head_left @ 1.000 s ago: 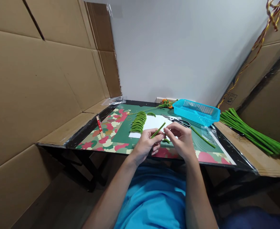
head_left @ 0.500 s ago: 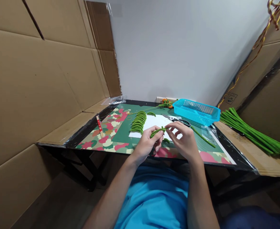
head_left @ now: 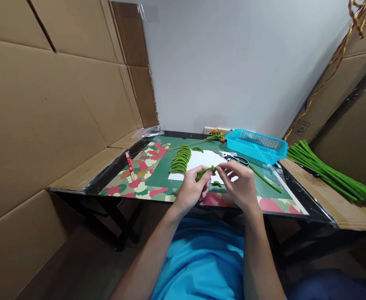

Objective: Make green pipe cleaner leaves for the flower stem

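Observation:
My left hand [head_left: 194, 185] is closed around a bent fuzzy green pipe cleaner [head_left: 204, 172], whose tip pokes out past the thumb. At that tip, the thumb and forefinger of my right hand [head_left: 239, 179] pinch together on the pipe cleaner's end. Part of the piece is hidden inside the left fingers. Below and between the hands, a short curled green piece [head_left: 217, 183] lies near the edge of the white paper [head_left: 198, 159]. A row of leaf-shaped green pieces [head_left: 180, 158] lies left of the hands, with one more leaf-shaped piece [head_left: 197, 148] behind it.
Black-handled scissors [head_left: 237, 159] lie behind my right hand, and a single straight green stem [head_left: 265, 179] to its right. A blue plastic basket [head_left: 254, 148] stands at the back, beside orange flowers [head_left: 218, 135]. A bundle of green pipe cleaners [head_left: 329, 173] rests on cardboard at the right; red-wrapped chopsticks [head_left: 129, 165] lie left.
The hands stay almost in place, with small finger movements at the pipe cleaner's tip. The short curled piece below shows a little more clearly.

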